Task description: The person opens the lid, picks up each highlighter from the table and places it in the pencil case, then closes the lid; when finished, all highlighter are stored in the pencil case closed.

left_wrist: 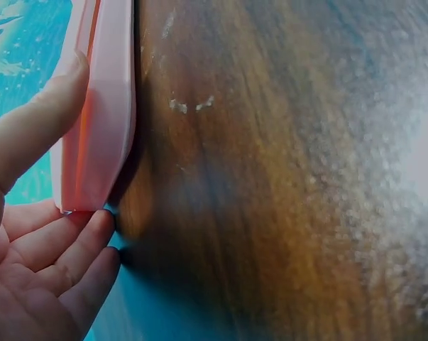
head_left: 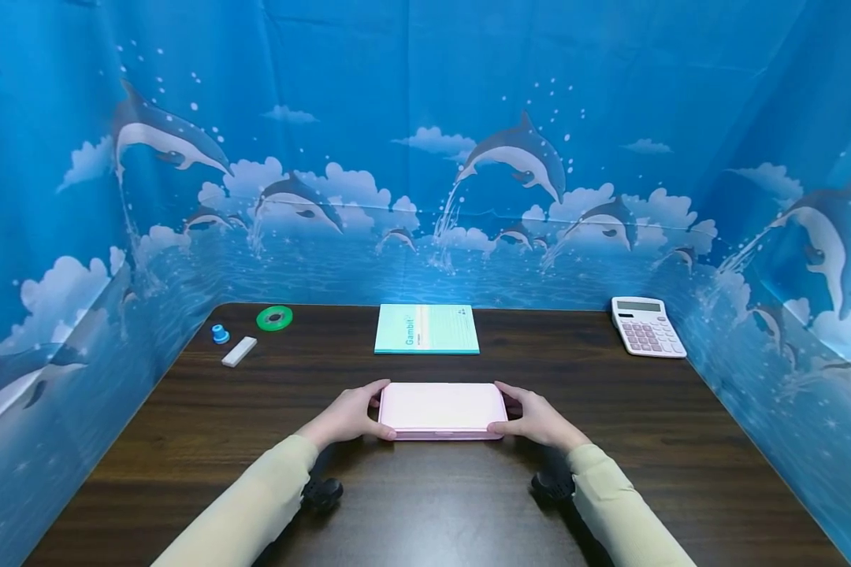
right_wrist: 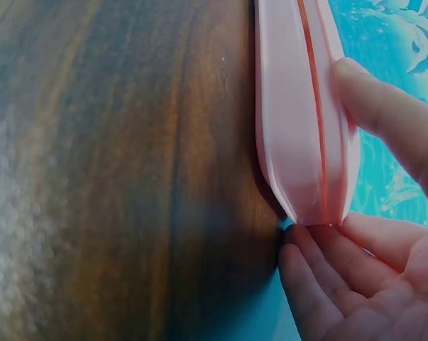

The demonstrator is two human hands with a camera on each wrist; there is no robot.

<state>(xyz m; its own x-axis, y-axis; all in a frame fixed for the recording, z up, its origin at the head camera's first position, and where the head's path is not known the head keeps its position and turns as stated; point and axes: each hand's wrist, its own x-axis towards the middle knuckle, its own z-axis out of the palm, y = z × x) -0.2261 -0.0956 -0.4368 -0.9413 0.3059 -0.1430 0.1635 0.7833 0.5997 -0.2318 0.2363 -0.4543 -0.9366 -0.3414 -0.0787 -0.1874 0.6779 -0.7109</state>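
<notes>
Between my two hands is a flat pink pencil case (head_left: 443, 409) with a pale lid, low over the dark table. My left hand (head_left: 354, 413) grips its left end. In the left wrist view the thumb (left_wrist: 64, 89) lies on the near side by the lid seam, and the other fingers (left_wrist: 72, 245) are at the end of the case. On the right end my right hand (head_left: 535, 417) has a matching grip. The right wrist view shows that thumb (right_wrist: 366, 92) against the lid edge and the fingertips beneath the end. The lid is down, with a thin seam along the side.
Behind the case lies a mint-green notebook (head_left: 427, 329). A white calculator (head_left: 648, 327) sits at the back right. At the back left are a green tape roll (head_left: 274, 318), a white eraser (head_left: 239, 351) and a small blue object (head_left: 220, 334). A dolphin-print curtain (head_left: 411, 157) surrounds the table (head_left: 440, 512).
</notes>
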